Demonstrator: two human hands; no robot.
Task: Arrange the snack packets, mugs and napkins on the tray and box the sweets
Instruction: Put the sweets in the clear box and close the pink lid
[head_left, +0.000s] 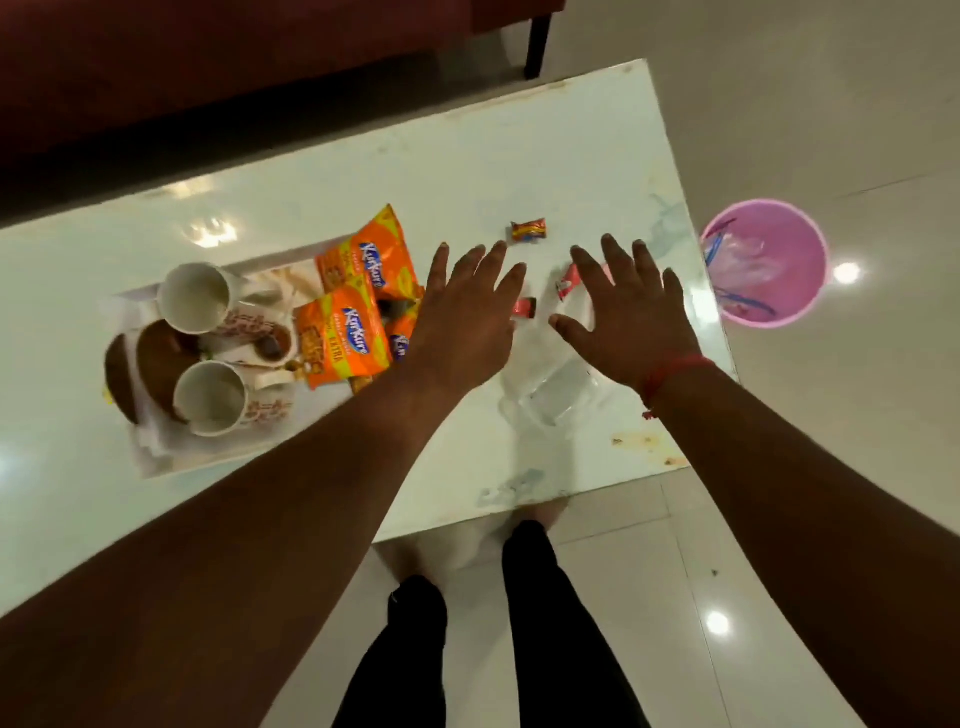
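Sweets: one wrapped sweet (528, 229) lies on the white table (467, 171) beyond my left hand (462, 317); two red ones (524, 307) (566, 280) lie between it and my right hand (628, 322). Both hands hover with fingers spread wide, holding nothing. The tray (156, 457) sits left of my left hand.

A white table (467, 156) carries a tray (156, 457) at its left, a clear plastic box (558, 397) near the right, and wrapped sweets: one (529, 229) farther off, two (524, 307) (566, 280) nearer.
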